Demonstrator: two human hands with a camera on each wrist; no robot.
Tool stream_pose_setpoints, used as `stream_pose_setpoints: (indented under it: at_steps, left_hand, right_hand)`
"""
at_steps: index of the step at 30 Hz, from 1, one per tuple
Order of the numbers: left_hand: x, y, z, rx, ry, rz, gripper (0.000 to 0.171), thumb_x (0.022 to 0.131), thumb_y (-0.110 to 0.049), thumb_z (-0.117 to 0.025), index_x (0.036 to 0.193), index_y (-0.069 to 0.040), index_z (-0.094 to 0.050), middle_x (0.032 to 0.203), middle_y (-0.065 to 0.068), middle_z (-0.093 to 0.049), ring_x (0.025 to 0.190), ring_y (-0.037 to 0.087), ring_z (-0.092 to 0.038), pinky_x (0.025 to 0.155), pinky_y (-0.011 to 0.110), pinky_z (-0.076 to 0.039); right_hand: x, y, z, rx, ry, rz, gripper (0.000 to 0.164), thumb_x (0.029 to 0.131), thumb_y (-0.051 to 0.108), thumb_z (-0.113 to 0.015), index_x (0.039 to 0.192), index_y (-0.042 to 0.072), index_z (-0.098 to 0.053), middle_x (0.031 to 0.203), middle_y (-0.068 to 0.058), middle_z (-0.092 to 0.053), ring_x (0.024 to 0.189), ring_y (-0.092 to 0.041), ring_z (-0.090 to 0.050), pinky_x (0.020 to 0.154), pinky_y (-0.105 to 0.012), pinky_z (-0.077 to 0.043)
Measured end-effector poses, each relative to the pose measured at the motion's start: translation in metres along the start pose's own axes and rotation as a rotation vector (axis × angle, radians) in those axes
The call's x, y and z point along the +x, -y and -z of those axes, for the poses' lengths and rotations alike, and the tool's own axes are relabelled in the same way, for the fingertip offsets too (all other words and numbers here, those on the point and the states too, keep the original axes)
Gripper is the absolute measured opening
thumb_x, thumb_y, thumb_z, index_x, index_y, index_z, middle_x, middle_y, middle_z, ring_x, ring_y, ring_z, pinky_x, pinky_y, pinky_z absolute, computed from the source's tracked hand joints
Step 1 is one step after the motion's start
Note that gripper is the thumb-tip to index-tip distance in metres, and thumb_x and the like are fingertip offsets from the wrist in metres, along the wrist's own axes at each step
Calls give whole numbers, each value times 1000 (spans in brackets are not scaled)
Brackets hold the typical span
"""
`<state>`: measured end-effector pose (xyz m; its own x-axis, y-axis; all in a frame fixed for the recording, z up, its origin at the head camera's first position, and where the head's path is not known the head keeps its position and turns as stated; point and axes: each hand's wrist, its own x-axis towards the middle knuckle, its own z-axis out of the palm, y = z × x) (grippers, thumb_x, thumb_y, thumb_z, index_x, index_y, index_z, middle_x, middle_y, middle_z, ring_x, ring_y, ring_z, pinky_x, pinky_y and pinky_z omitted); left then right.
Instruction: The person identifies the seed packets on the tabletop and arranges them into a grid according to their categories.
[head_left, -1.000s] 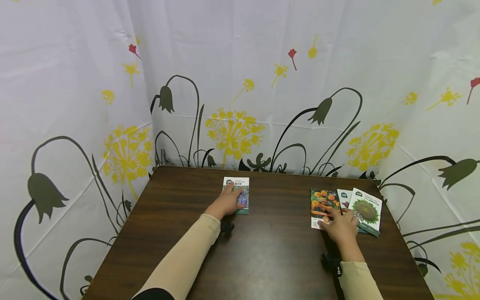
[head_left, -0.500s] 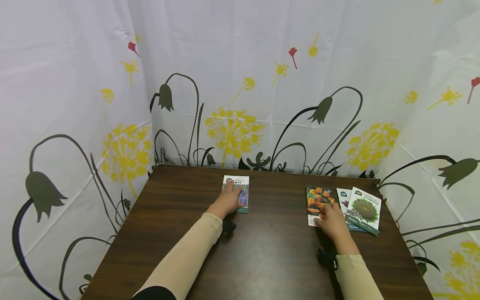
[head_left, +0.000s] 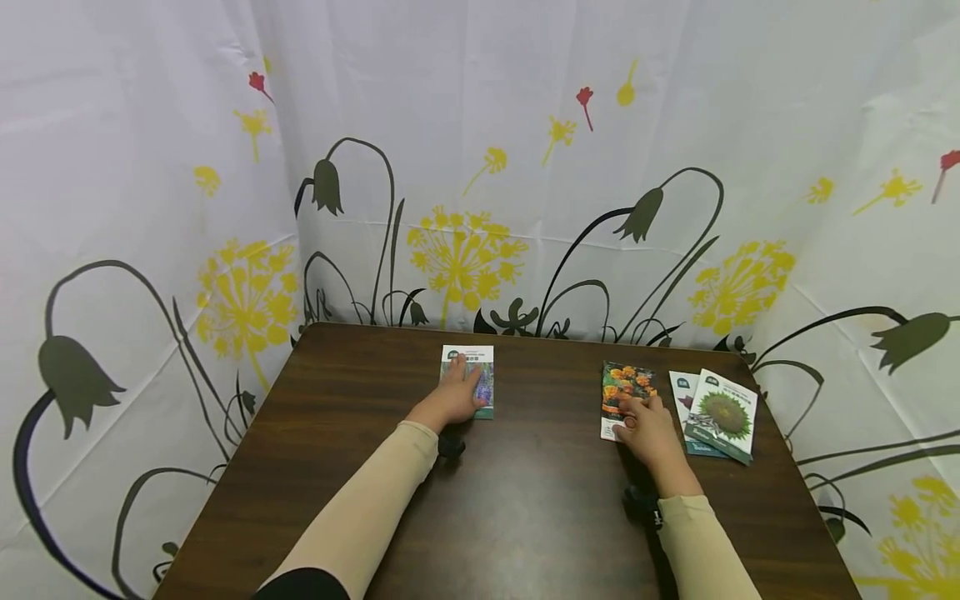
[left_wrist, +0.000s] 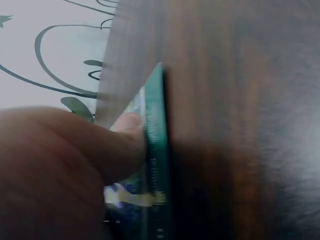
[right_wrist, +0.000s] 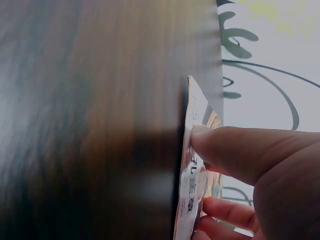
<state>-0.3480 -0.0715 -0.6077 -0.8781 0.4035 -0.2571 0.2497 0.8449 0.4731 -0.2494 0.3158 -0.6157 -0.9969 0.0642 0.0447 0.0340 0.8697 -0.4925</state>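
Observation:
Toward the back of the table lies a seed packet with purple flowers [head_left: 486, 388]. My left hand [head_left: 452, 395] rests on it with fingers spread; in the left wrist view the thumb [left_wrist: 125, 145] lies by its green lower band. Farther right, my right hand [head_left: 654, 433] presses a marigold seed packet [head_left: 628, 378] against the tabletop with bent fingers. The right wrist view shows the thumb [right_wrist: 220, 145] on that packet's white lower strip [right_wrist: 190, 180]. Right of that hand, a packet with a green, round flower head [head_left: 724, 413] partly overlaps another white packet [head_left: 682, 388].
The dark wooden table [head_left: 525, 517] reaches back to a white curtain [head_left: 480, 100] printed with flowers. Each wrist wears a small black camera, such as the left wrist camera [head_left: 451, 447].
My right hand has slid the marigold packet leftward, away from the two overlapping packets, which show more now. The left hand has stayed on its packet. The head view has shifted slightly.

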Motion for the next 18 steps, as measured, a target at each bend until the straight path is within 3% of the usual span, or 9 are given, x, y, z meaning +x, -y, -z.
stream_pose_setpoints:
  at_steps: [6, 12, 18]
  left_hand:
    - [6, 4, 2, 35, 59, -1, 83, 111, -37, -64, 175, -7, -20, 180, 32, 8, 170, 47, 8, 138, 63, -9]
    - [-3, -2, 13, 76, 89, -6, 91, 108, -41, -69, 176, -7, -18, 180, 31, 9, 170, 46, 6, 138, 62, -13]
    - [-7, -4, 15, 107, 98, -13, 92, 108, -43, -68, 176, -8, -17, 181, 31, 8, 171, 45, 4, 139, 58, -13]
  right_hand:
    - [5, 7, -7, 14, 15, 4, 43, 88, 19, -88, 126, 4, -75, 124, -31, -54, 112, -56, -62, 96, -67, -54]
    - [12, 18, -9, -8, 58, 22, 52, 89, 19, -87, 137, 6, -70, 129, -31, -53, 116, -55, -61, 99, -67, -54]
    - [20, 30, -14, -20, 109, 52, 42, 92, 21, -86, 129, 10, -72, 126, -26, -54, 112, -49, -58, 95, -63, -54]
